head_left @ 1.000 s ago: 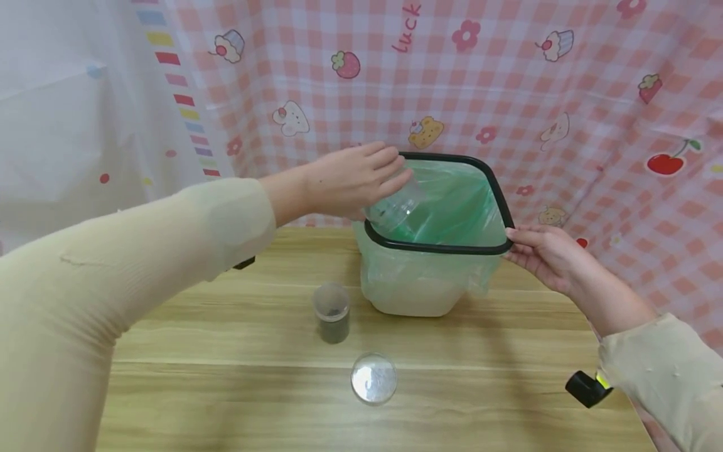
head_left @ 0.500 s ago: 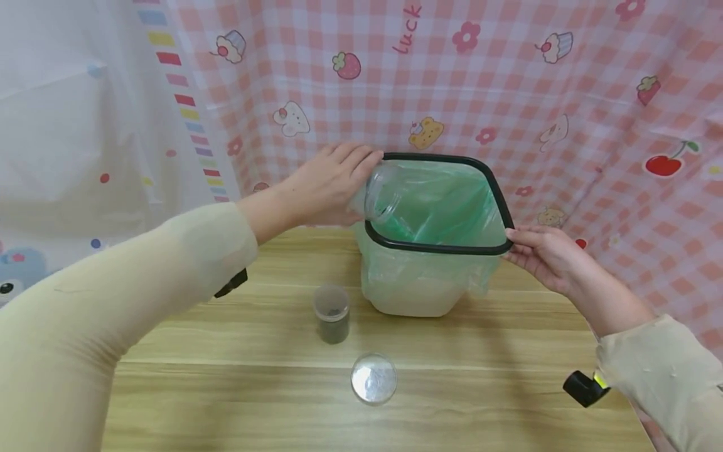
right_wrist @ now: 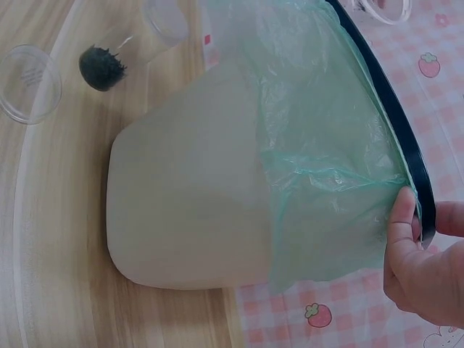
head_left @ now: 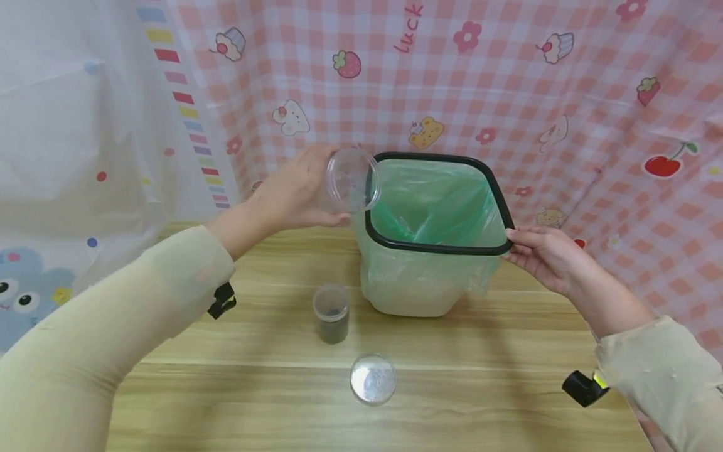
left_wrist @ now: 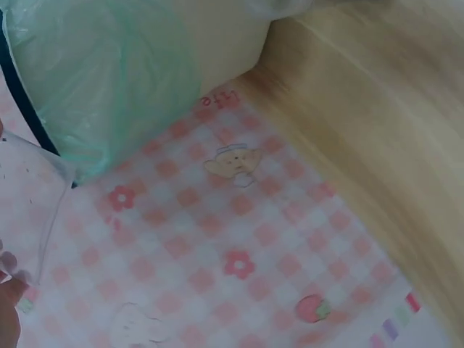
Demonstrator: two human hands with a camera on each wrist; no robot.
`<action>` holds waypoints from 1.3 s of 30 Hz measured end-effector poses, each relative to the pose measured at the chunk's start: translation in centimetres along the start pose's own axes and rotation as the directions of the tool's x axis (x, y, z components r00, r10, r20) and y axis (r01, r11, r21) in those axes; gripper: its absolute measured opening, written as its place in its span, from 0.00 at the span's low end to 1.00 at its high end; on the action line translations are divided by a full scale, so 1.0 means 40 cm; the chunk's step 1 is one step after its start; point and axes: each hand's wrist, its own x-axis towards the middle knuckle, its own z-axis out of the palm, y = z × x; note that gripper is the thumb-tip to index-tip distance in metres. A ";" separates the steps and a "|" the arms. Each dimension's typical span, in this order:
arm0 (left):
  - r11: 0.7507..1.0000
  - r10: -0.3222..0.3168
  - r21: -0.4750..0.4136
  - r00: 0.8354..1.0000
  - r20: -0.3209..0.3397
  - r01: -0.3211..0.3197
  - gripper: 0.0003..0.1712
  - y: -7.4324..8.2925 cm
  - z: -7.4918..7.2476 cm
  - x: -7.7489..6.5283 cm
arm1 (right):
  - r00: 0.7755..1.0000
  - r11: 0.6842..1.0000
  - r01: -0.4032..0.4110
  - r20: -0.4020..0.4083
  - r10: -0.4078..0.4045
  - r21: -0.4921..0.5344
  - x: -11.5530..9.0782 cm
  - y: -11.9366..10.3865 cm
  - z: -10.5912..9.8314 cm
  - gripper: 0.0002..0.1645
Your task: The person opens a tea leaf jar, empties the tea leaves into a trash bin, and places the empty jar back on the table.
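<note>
My left hand [head_left: 294, 188] grips a clear plastic jar [head_left: 353, 179] by its side, just at the bin's left rim. The jar lies tilted with its round mouth turned towards the head camera, and a few dark specks cling inside. At the far right corner, my right hand [head_left: 545, 254] pinches the black rim [head_left: 440, 249] of a pale trash bin [head_left: 415, 301]; in the right wrist view the thumb [right_wrist: 401, 217] lies over the liner's edge. A thin green bag [head_left: 452, 207] lines the bin and folds over its outside.
In front of the bin, a clear container [head_left: 332, 317] with dark loose stuff at its bottom stands on the wooden table [head_left: 480, 389]. Nearer lies a round clear lid [head_left: 373, 378]. A pink checked cloth [head_left: 316, 94] hangs behind the bin.
My left hand has drawn the jar leftwards from over the bin's opening to its left rim and turned its mouth towards the head camera. The right hand and bin stay put.
</note>
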 end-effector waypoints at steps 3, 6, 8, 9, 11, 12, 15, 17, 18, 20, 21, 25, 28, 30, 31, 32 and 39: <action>0.998 -0.052 -0.047 0.998 -0.046 0.049 0.58 -0.013 0.016 -0.031 | 1.000 1.000 0.002 -0.006 -0.002 -0.008 -0.002 -0.001 0.002 0.09; 0.991 -0.122 -0.070 0.990 -0.068 0.117 0.57 -0.024 0.035 -0.065 | 1.000 1.000 -0.002 -0.015 0.001 -0.014 -0.001 -0.001 0.004 0.07; 0.985 -0.166 -0.068 0.983 -0.074 0.161 0.57 -0.031 0.049 -0.088 | 1.000 1.000 -0.005 -0.019 0.005 -0.013 0.000 -0.001 0.006 0.07; 0.981 -0.188 -0.069 0.979 -0.076 0.182 0.57 -0.034 0.055 -0.099 | 1.000 1.000 -0.006 -0.017 0.006 -0.010 0.000 -0.001 0.006 0.07; 0.970 -0.233 -0.082 0.969 -0.083 0.227 0.57 -0.038 0.069 -0.118 | 1.000 1.000 -0.004 -0.011 0.004 -0.006 0.001 0.000 0.008 0.07; 0.962 -0.263 -0.095 0.961 -0.085 0.255 0.58 -0.039 0.076 -0.128 | 1.000 1.000 -0.002 -0.007 0.002 -0.004 0.001 0.001 0.008 0.08; 0.927 -0.353 -0.170 0.932 -0.088 0.335 0.59 -0.043 0.099 -0.157 | 1.000 1.000 0.007 0.000 -0.007 0.002 0.002 0.002 0.008 0.09; 0.895 -0.408 -0.236 0.909 -0.087 0.379 0.59 -0.047 0.119 -0.178 | 1.000 1.000 0.012 0.002 -0.012 0.001 0.003 0.003 0.008 0.09; 0.874 -0.440 -0.267 0.894 -0.079 0.407 0.59 -0.048 0.128 -0.190 | 1.000 1.000 0.014 0.003 -0.014 0.002 0.004 0.004 0.008 0.09; 0.825 -0.504 -0.325 0.862 -0.056 0.462 0.59 -0.051 0.148 -0.217 | 1.000 1.000 0.018 0.003 -0.018 -0.001 0.004 0.005 0.009 0.09; 0.797 -0.537 -0.356 0.842 -0.045 0.489 0.59 -0.051 0.159 -0.231 | 1.000 1.000 0.020 0.003 -0.020 0.000 0.004 0.005 0.008 0.09; 0.700 -0.644 -0.414 0.765 -0.012 0.582 0.60 -0.052 0.207 -0.291 | 1.000 1.000 0.028 0.003 -0.029 0.010 0.004 0.005 0.006 0.09; 0.643 -0.700 -0.445 0.714 -0.010 0.624 0.60 -0.051 0.248 -0.333 | 0.999 0.999 0.037 0.009 -0.037 0.019 0.002 0.004 0.005 0.09; 0.612 -0.720 -0.474 0.694 -0.004 0.633 0.60 -0.052 0.278 -0.357 | 0.999 0.999 0.044 0.012 -0.044 0.018 0.001 0.004 0.004 0.09; 0.600 -0.726 -0.487 0.688 0.002 0.634 0.60 -0.052 0.292 -0.368 | 0.999 0.999 0.046 0.011 -0.046 0.014 0.000 0.004 0.005 0.09; 0.588 -0.729 -0.502 0.684 0.010 0.635 0.61 -0.050 0.306 -0.378 | 0.999 0.999 0.047 0.009 -0.047 0.010 0.000 0.004 0.005 0.09; 0.502 -0.762 -0.558 0.643 0.076 0.661 0.62 -0.044 0.367 -0.427 | 0.999 0.999 0.040 -0.007 -0.040 0.014 -0.005 0.008 0.003 0.07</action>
